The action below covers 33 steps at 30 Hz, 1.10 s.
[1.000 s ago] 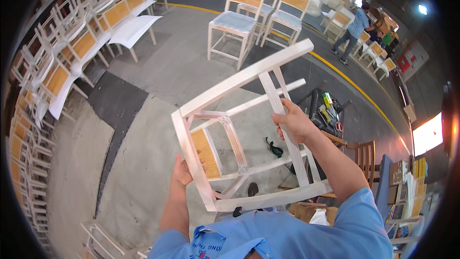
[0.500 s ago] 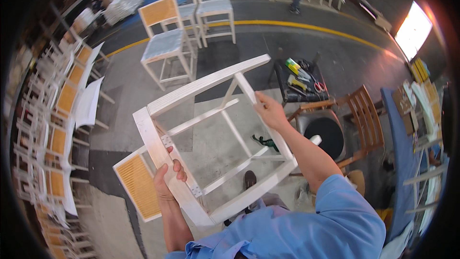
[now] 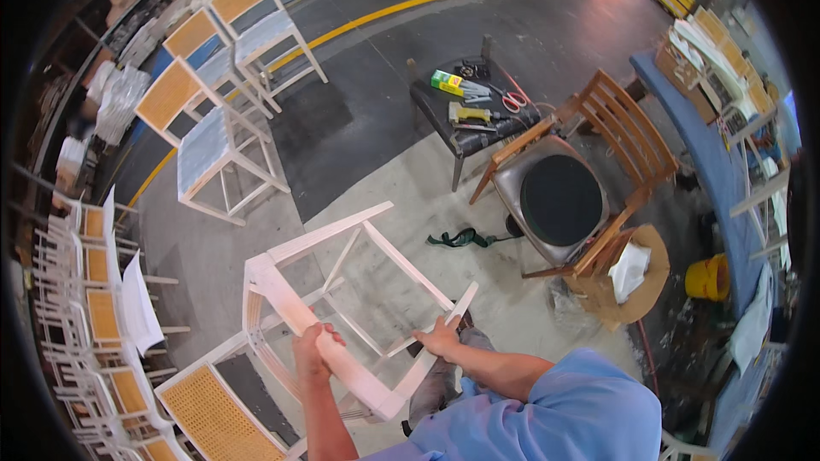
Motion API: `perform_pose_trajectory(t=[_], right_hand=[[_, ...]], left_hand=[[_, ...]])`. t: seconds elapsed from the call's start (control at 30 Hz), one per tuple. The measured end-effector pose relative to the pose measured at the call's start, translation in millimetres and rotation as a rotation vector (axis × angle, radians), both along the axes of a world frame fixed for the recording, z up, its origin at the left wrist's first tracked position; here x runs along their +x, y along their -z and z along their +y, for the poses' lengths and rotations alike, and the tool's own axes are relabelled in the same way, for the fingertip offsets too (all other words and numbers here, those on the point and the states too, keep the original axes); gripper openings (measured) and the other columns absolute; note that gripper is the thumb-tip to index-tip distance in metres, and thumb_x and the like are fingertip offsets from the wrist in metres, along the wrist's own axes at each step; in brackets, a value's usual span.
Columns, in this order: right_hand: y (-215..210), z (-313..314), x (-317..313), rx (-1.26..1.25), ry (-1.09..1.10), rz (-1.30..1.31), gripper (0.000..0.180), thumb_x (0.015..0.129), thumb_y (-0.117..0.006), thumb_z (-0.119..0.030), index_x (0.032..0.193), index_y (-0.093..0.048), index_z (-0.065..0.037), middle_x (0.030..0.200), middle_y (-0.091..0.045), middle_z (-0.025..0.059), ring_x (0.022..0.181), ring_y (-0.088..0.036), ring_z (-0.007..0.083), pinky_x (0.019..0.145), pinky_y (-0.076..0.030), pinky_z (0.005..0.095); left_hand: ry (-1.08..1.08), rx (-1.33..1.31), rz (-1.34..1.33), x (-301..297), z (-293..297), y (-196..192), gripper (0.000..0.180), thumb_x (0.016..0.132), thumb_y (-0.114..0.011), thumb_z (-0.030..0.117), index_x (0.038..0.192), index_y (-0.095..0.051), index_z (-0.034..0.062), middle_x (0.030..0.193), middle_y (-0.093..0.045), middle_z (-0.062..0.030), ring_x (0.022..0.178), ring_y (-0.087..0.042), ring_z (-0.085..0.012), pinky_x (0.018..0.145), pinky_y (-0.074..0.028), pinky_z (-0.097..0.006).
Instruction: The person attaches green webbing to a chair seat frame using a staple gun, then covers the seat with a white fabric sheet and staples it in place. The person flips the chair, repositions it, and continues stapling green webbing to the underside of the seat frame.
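A pale wooden chair frame [image 3: 286, 299] without a seat is tilted in front of my body, its legs and crossbars pointing away from me. Its woven cane back panel [image 3: 218, 414] hangs at the lower left. My left hand [image 3: 314, 348] is wrapped round the wide seat rail. On the right, my right hand [image 3: 438, 338] grips a leg of the frame close to my body, with the fingers partly hidden behind the wood. Through the frame's opening the floor shows.
Finished-looking cane-back chairs [image 3: 205, 149] stand at the upper left; more line the left side. A black stool [image 3: 465, 141] holds a staple gun [image 3: 471, 115] and scissors [image 3: 513, 102]. Beside it are a brown wooden armchair [image 3: 628, 132], a cardboard box [image 3: 653, 269] and a yellow bucket [image 3: 707, 277].
My view has swung to the right. The chair frame has tilted and come lower, and my right hand has shifted from the far side rail to a part nearer my body.
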State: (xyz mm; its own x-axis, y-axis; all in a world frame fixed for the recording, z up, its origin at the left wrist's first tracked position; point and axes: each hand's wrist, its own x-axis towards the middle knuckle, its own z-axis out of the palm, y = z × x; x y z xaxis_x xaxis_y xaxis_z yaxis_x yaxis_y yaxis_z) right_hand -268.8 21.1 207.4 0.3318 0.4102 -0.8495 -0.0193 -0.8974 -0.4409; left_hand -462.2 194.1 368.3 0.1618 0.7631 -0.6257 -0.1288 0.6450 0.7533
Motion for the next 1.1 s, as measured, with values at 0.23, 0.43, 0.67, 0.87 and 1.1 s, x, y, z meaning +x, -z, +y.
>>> perform_pose_trajectory(t=[0.23, 0.43, 0.67, 0.87, 1.1], right_hand=[[121, 25, -16, -0.015, 0.425, 0.150, 0.122, 0.084, -0.078, -0.060, 0.167, -0.013, 0.002, 0.171, 0.012, 0.0323, 0.161, -0.007, 0.0453, 0.129, -0.024, 0.0467], [146, 37, -25, -0.025, 0.669, 0.282, 0.112, 0.094, -0.070, -0.058, 0.168, -0.008, -0.001, 0.174, 0.007, 0.0270, 0.162, -0.005, 0.0409, 0.127, -0.029, 0.0478], [132, 17, -5, 0.012, 0.975, 0.569, 0.088, 0.106, -0.050, -0.061, 0.168, -0.017, -0.007, 0.169, -0.028, 0.0239, 0.149, -0.042, 0.0366, 0.116, -0.042, 0.0575], [98, -5, 40, 0.136, 0.898, 0.696, 0.075, 0.111, -0.040, -0.058, 0.157, -0.031, 0.000, 0.148, -0.053, 0.0267, 0.132, -0.058, 0.0403, 0.102, -0.049, 0.0677], [108, -28, 128, -0.050, 0.379, 0.730, 0.062, 0.105, -0.058, -0.055, 0.153, -0.049, -0.016, 0.147, -0.053, 0.0050, 0.119, -0.061, 0.0307, 0.090, -0.055, 0.0470]], left_hand=[[0.155, 0.008, 0.121, 62, 37, 98, 0.013, 0.095, -0.058, 0.007, 0.101, -0.057, -0.0037, 0.083, -0.063, -0.0136, 0.062, -0.064, -0.0253, 0.055, -0.057, -0.042], [0.212, -0.037, 0.179, 96, 59, 184, 0.016, 0.093, -0.058, 0.005, 0.107, -0.053, -0.0008, 0.082, -0.062, -0.0135, 0.059, -0.064, -0.0254, 0.050, -0.056, -0.043], [0.230, 0.022, 0.231, 160, 40, 197, 0.044, 0.089, -0.060, -0.001, 0.129, -0.042, 0.0037, 0.087, -0.062, -0.0141, 0.055, -0.064, -0.0254, 0.049, -0.056, -0.041], [0.305, -0.095, 0.180, 221, 31, 177, 0.059, 0.088, -0.069, -0.002, 0.139, -0.041, 0.0049, 0.110, -0.063, -0.0166, 0.073, -0.069, -0.0286, 0.061, -0.060, -0.041], [0.294, -0.116, 0.224, 288, 26, 178, 0.070, 0.085, -0.075, -0.002, 0.146, -0.040, 0.0043, 0.123, -0.062, -0.0179, 0.095, -0.069, -0.0310, 0.072, -0.062, -0.042]])
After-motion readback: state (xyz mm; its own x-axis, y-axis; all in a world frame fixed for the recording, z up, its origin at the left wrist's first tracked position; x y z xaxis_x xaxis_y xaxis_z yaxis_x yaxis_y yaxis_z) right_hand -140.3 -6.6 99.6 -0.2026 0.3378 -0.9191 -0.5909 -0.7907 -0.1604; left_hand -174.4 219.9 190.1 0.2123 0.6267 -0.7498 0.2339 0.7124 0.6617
